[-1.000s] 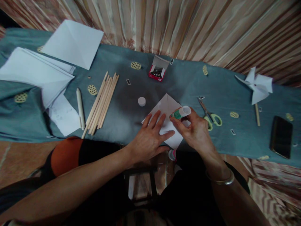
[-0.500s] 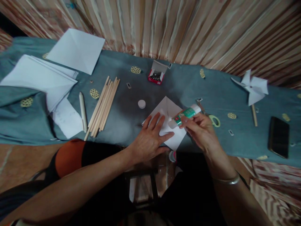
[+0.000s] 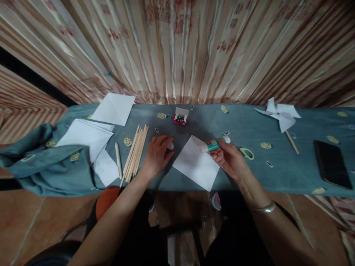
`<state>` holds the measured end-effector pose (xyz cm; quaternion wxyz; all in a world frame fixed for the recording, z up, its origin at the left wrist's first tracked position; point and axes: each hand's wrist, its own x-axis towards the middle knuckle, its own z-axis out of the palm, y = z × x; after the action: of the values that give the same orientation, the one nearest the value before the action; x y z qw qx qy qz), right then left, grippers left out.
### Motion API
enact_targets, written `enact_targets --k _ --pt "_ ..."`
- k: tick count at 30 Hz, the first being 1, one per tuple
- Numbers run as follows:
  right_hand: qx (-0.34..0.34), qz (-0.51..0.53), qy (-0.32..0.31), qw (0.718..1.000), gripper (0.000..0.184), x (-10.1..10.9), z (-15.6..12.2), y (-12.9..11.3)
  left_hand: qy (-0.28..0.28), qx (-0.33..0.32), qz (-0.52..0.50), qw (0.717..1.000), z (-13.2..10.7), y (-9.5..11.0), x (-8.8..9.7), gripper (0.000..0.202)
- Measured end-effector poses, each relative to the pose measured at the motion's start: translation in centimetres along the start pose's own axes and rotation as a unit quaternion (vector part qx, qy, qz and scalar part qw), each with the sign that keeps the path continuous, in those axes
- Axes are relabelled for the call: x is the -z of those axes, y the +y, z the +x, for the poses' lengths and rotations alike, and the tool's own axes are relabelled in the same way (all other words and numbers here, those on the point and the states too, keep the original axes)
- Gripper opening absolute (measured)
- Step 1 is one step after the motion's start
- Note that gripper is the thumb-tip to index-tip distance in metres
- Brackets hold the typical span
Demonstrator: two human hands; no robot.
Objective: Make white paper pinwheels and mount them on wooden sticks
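My right hand (image 3: 230, 157) grips a green and white glue stick (image 3: 214, 145), tilted over the white paper square (image 3: 195, 162). The square lies flat on the cloth with its corners pointing up and down and a crease near the top corner. To the left of it, my left hand (image 3: 157, 154) has its thumb and forefinger around the small round white glue stick cap (image 3: 170, 146), at the cloth. Green-handled scissors (image 3: 246, 153) lie just beyond my right hand, partly hidden by it.
Wooden sticks (image 3: 135, 153) and a pale pencil-like rod (image 3: 118, 159) lie left, beside stacked paper (image 3: 83, 135) and another square (image 3: 115, 109). Behind is an open red box (image 3: 180, 118) of small metal pieces. A paper pinwheel (image 3: 281, 114) and phone (image 3: 331, 162) lie right.
My left hand has lifted off the paper square and moved left to the white cap. My right hand still holds the glue stick. The view has tilted up, showing more curtain.
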<state>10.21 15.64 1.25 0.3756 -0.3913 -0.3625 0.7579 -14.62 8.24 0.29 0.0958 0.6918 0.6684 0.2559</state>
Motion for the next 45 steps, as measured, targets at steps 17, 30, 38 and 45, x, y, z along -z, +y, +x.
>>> enact_targets --k 17,30,38,45 --pt "-0.039 0.090 -0.018 0.995 0.035 -2.2 0.4 1.1 -0.014 0.264 -0.630 0.730 1.0 2.0 -0.6 0.036" --pt "-0.047 0.046 -0.015 0.998 0.037 -2.4 0.3 1.4 -0.013 0.258 -0.616 0.744 0.8 2.1 -0.8 0.033" --pt "-0.046 0.018 -0.018 0.999 0.035 -2.2 0.3 1.6 -0.016 0.247 -0.594 0.765 0.9 2.0 -0.6 0.034" --pt "-0.031 -0.023 -0.025 0.999 0.037 -2.4 0.3 1.7 -0.048 0.259 -0.565 0.782 0.7 2.2 -0.4 0.038"
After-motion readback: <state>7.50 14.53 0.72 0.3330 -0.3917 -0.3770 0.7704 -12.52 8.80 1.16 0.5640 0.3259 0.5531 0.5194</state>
